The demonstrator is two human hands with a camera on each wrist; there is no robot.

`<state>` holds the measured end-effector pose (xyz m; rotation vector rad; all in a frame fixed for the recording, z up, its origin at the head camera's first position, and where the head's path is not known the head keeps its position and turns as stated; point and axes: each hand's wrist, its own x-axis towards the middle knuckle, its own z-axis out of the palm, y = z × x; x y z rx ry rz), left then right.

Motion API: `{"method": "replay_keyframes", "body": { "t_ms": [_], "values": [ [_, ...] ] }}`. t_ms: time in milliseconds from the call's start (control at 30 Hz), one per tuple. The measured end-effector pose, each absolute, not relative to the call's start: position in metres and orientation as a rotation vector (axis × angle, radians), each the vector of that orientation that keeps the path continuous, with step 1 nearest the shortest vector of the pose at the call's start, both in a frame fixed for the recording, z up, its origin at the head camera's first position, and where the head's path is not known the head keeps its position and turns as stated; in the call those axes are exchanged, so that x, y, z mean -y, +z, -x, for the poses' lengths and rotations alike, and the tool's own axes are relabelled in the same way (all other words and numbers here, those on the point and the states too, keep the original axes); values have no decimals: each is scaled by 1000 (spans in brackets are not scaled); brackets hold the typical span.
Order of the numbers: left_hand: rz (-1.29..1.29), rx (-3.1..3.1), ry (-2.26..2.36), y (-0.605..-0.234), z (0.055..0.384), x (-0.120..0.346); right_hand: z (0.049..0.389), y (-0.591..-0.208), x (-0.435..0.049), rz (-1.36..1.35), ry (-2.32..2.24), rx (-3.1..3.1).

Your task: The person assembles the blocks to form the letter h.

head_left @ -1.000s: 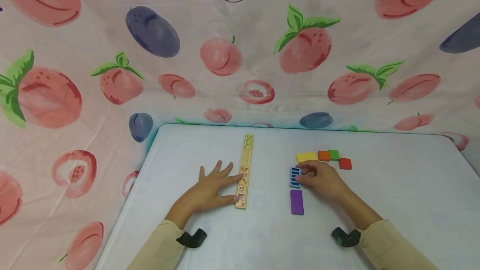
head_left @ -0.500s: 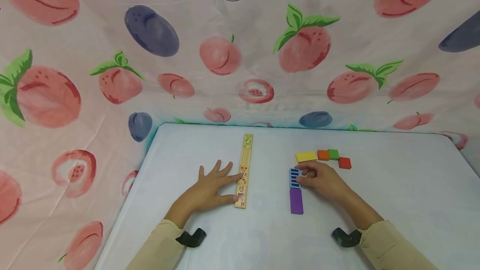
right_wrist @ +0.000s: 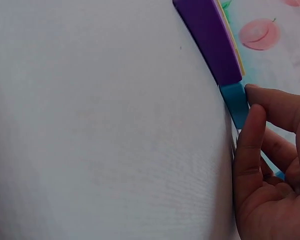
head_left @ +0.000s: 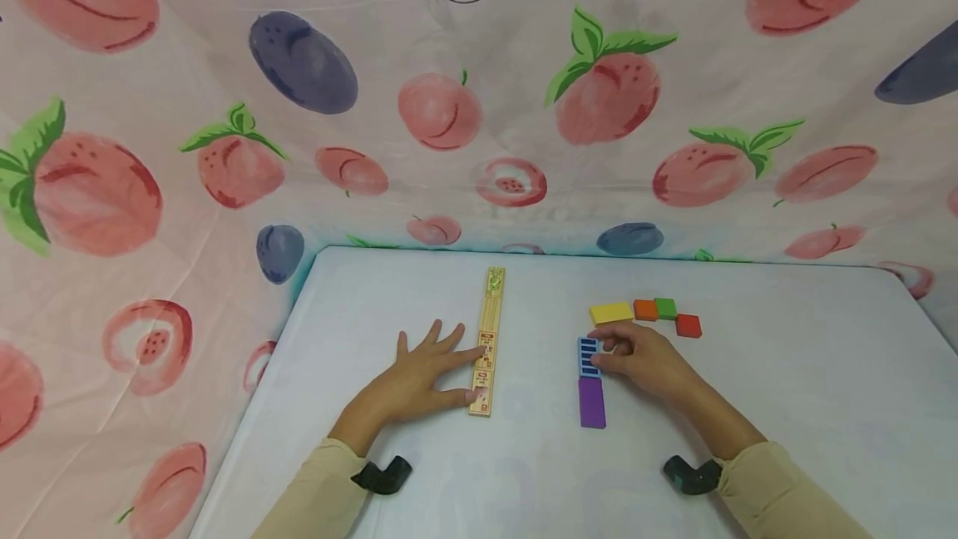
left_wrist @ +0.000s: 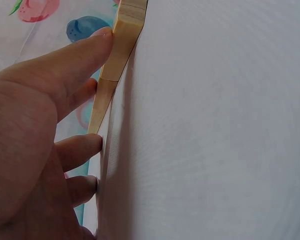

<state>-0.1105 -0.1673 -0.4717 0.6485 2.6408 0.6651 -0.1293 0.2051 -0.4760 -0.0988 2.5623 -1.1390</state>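
My left hand [head_left: 427, 373] lies flat with fingers spread. Its index finger and thumb touch the left side of a row of printed wooden blocks [head_left: 492, 306], and the left wrist view shows the blocks' plain wooden edge [left_wrist: 121, 50]. My right hand [head_left: 645, 360] pinches a light blue block with dark blue bars [head_left: 587, 368], index finger at its far end and thumb at its right side. A purple block [head_left: 592, 403] sits end to end with the blue one on the near side. In the right wrist view the purple block [right_wrist: 210, 40] meets the blue block [right_wrist: 234, 102].
Behind the right hand lie a yellow block [head_left: 611, 313], an orange block [head_left: 645, 309], a green block [head_left: 665, 309] and a red block [head_left: 688, 325]. The white table [head_left: 808, 406] backs onto a fruit-print cloth [head_left: 554, 231].
My right hand has slid the blue block slightly toward the near side, so the gap to the purple block has closed. The left hand and wooden blocks have stayed in place.
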Motion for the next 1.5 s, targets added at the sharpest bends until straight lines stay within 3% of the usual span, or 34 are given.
{"method": "replay_keyframes", "body": {
  "t_ms": [1500],
  "values": [
    [-657,-2642,671,-472,110,167,129,-474,-207,100,-1159,-2537]
  ]
}}
